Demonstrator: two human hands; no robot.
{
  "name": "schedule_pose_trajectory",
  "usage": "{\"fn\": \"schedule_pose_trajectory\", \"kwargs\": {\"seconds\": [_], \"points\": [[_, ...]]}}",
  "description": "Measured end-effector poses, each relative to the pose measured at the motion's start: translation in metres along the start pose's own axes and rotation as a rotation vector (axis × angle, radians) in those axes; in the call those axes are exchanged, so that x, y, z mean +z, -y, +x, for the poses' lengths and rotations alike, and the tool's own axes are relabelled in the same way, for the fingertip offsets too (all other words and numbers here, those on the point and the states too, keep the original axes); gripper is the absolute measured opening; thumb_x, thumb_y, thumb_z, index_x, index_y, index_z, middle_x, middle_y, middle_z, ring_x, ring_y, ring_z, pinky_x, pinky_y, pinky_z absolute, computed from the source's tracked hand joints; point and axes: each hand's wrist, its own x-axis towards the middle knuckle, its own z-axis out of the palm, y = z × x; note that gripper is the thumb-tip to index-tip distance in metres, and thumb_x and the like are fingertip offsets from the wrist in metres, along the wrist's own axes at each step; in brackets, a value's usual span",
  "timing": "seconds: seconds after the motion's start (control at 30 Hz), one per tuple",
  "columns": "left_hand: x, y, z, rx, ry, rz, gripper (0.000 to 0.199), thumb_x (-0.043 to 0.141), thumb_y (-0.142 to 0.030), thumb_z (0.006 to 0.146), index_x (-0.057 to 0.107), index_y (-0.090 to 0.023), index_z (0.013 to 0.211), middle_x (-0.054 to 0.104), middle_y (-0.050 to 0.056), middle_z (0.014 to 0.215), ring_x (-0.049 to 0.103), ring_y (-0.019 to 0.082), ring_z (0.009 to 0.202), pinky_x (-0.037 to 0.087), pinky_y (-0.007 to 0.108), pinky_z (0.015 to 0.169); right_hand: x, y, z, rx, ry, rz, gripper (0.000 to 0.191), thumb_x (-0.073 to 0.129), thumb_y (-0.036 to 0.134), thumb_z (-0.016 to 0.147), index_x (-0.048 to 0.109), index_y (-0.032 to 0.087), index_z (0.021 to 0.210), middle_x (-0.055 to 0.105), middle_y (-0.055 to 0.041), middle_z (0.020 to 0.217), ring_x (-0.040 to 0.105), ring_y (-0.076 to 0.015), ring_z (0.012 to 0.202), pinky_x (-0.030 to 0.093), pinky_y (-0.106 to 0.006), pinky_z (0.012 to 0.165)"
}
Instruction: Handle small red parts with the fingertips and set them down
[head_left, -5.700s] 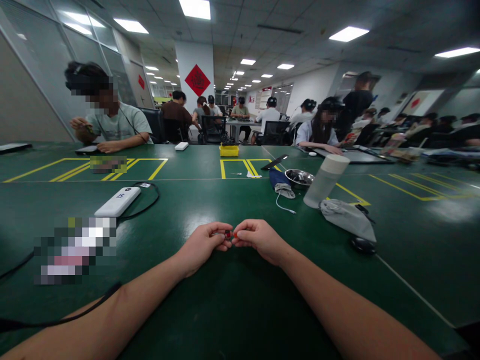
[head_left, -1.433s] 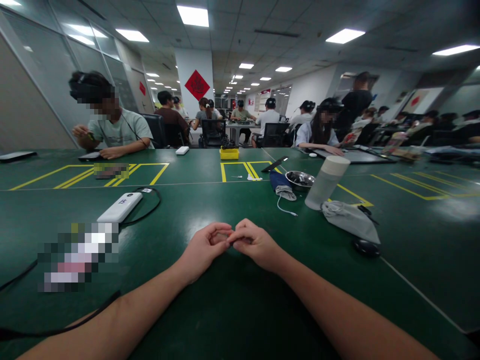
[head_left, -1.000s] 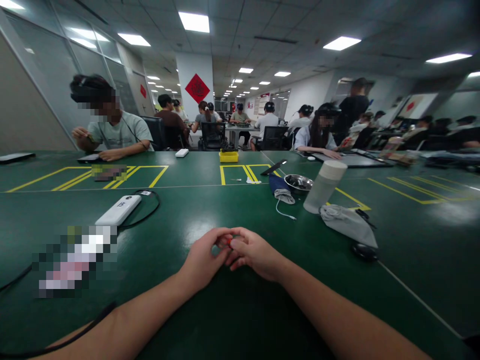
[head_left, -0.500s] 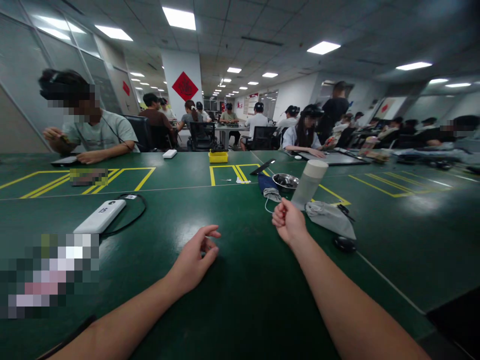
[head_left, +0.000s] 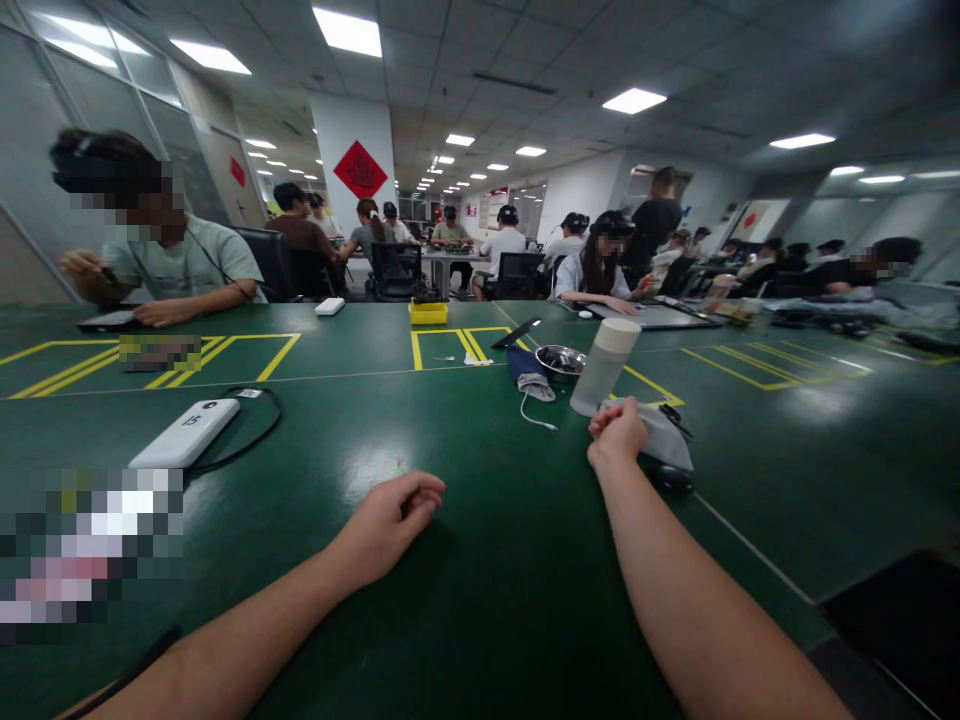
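My left hand rests low over the green table, its fingers loosely curled and the thumb a little apart, with nothing visible in it. My right hand is closed, fingers bent in toward the palm; whatever it holds, if anything, is hidden. It is in front of a grey cloth pouch and partly covers it. Just behind stands a frosted bottle with a cream lid. A black mouse lies to the right of my right wrist.
A white power bank with a black cable lies at left, beside a blurred-out item. Farther back are a metal bowl, a blue pouch with a white cable, and a yellow box. People sit across the table.
My right hand has moved right, from left of the bottle's base to in front of the grey pouch. My left hand's fingers are curled closer together. The view has shifted slightly.
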Motion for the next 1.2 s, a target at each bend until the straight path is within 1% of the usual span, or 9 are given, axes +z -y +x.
{"fn": "schedule_pose_trajectory", "kwargs": {"seconds": [0.33,0.57,0.67,0.77,0.83,0.93,1.0,1.13,1.2], "points": [[-0.001,-0.001,-0.001,0.031,0.064,0.095,0.019,0.047,-0.019,0.085,0.064,-0.020,0.095,0.067,0.001,0.081,0.062,0.015,0.073,0.045,0.027,0.067,-0.001,0.009,0.004,-0.147,-0.116,-0.112,0.048,0.031,0.046,0.090,0.046,0.019,0.054,0.052,-0.0010,0.046,0.052,-0.0110,0.039,0.042,-0.021,0.038],[0.000,0.002,0.000,0.044,0.062,0.096,0.019,0.048,-0.020,0.085,0.064,-0.020,0.094,0.068,0.001,0.080,0.062,0.015,0.073,0.045,0.026,0.067,-0.003,0.011,0.005,-0.139,-0.086,-0.133,0.048,0.030,0.045,0.091,0.048,0.018,0.056,0.054,-0.0012,0.048,0.054,-0.0108,0.041,0.043,-0.020,0.041],[0.000,0.001,-0.001,0.039,0.068,0.089,0.019,0.048,-0.020,0.085,0.064,-0.020,0.094,0.068,0.001,0.080,0.062,0.015,0.073,0.045,0.026,0.067,-0.002,0.011,0.003,-0.080,-0.020,-0.184,0.050,0.030,0.048,0.091,0.050,0.017,0.057,0.057,-0.0028,0.049,0.055,-0.0115,0.042,0.042,-0.021,0.040],[-0.001,-0.001,-0.001,0.029,0.077,0.087,0.019,0.048,-0.019,0.085,0.064,-0.020,0.094,0.067,0.001,0.079,0.062,0.015,0.073,0.045,0.026,0.067,-0.003,0.014,0.005,-0.025,0.151,-0.439,0.055,0.026,0.051,0.092,0.053,0.017,0.058,0.061,-0.0050,0.053,0.056,-0.0130,0.044,0.040,-0.023,0.042],[-0.001,-0.002,-0.001,0.033,0.079,0.097,0.018,0.048,-0.019,0.085,0.064,-0.021,0.093,0.067,0.001,0.079,0.062,0.015,0.073,0.045,0.026,0.067,-0.006,0.018,0.009,-0.041,0.260,-0.635,0.051,0.039,0.053,0.088,0.055,0.018,0.056,0.061,-0.0052,0.054,0.057,-0.0148,0.048,0.040,-0.025,0.045],[-0.001,-0.002,0.000,0.045,0.083,0.119,0.018,0.048,-0.019,0.085,0.064,-0.021,0.092,0.067,0.000,0.079,0.062,0.015,0.072,0.044,0.026,0.066,-0.014,0.026,0.016,-0.114,0.341,-0.857,0.037,0.068,0.047,0.071,0.056,0.018,0.051,0.058,-0.0046,0.054,0.059,-0.0182,0.060,0.040,-0.025,0.050],[0.000,-0.002,0.000,0.049,0.084,0.127,0.019,0.047,-0.019,0.085,0.064,-0.021,0.092,0.067,0.000,0.078,0.062,0.015,0.072,0.044,0.026,0.066,-0.021,0.030,0.018,-0.064,0.368,-0.947,0.032,0.076,0.041,0.063,0.056,0.018,0.051,0.057,-0.0039,0.053,0.057,-0.0178,0.058,0.039,-0.024,0.048],[0.000,0.000,0.000,0.045,0.087,0.139,0.019,0.047,-0.019,0.086,0.064,-0.021,0.094,0.067,0.000,0.079,0.062,0.015,0.072,0.044,0.026,0.066,-0.029,0.034,0.013,0.223,0.423,-0.935,0.025,0.077,0.033,0.062,0.057,0.017,0.058,0.052,-0.0013,0.051,0.047,-0.0124,0.046,0.034,-0.019,0.036],[0.000,-0.001,0.000,0.047,0.087,0.141,0.018,0.047,-0.020,0.086,0.064,-0.021,0.093,0.067,0.000,0.079,0.062,0.015,0.071,0.044,0.026,0.065,-0.030,0.034,0.006,0.286,0.440,-0.926,0.026,0.077,0.034,0.061,0.058,0.017,0.061,0.054,-0.0023,0.056,0.045,-0.0112,0.045,0.032,-0.017,0.031]]}}
